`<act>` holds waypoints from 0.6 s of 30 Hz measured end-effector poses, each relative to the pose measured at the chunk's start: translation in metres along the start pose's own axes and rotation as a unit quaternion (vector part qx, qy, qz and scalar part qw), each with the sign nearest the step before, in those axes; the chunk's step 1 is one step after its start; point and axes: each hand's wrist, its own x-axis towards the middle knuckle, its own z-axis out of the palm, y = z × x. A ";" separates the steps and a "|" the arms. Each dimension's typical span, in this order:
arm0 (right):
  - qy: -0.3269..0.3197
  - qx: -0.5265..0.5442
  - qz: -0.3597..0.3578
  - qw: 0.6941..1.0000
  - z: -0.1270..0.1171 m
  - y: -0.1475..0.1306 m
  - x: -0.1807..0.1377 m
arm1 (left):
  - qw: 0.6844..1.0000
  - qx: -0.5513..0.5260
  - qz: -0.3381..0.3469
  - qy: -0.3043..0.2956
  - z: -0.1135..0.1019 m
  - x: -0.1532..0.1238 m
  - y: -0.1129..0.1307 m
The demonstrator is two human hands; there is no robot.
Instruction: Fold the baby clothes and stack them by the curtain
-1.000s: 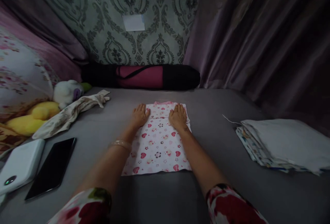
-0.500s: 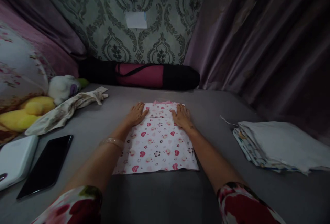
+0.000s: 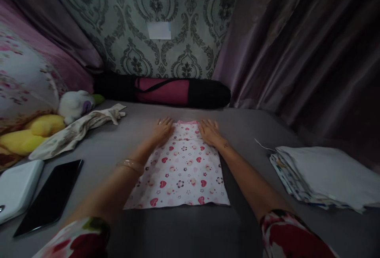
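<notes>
A white cloth printed with red hearts and small flowers [image 3: 181,171] lies flat on the grey bed sheet [image 3: 243,131] in front of me. My left hand [image 3: 162,130] lies flat, fingers stretched out, on the cloth's far left corner. My right hand [image 3: 209,130] lies flat in the same way on the far right corner. A bangle sits on my left wrist. Both my sleeves are floral red.
A stack of folded white cloths [image 3: 323,176] sits to the right. At left lie a black phone [image 3: 50,196], a white box [image 3: 16,188], a crumpled printed cloth [image 3: 77,131] and soft toys [image 3: 44,125]. A pink-and-black rolled bag [image 3: 163,90] lies against the patterned wall. Curtains hang on the right.
Both hands have slid outward and further away along the cloth's far edge, from resting on it to its far corners. The cloth looks flatter and longer.
</notes>
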 end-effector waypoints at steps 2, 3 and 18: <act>-0.003 0.000 -0.050 0.999 0.006 -0.008 0.004 | 0.998 -0.007 0.058 0.014 0.005 0.004 0.014; -0.009 -0.001 -0.065 0.998 0.010 -0.010 0.006 | 0.997 -0.011 0.078 0.014 0.009 0.005 0.018; -0.052 0.037 -0.052 0.997 0.027 -0.004 0.014 | 0.999 -0.007 0.044 -0.017 0.021 0.011 0.013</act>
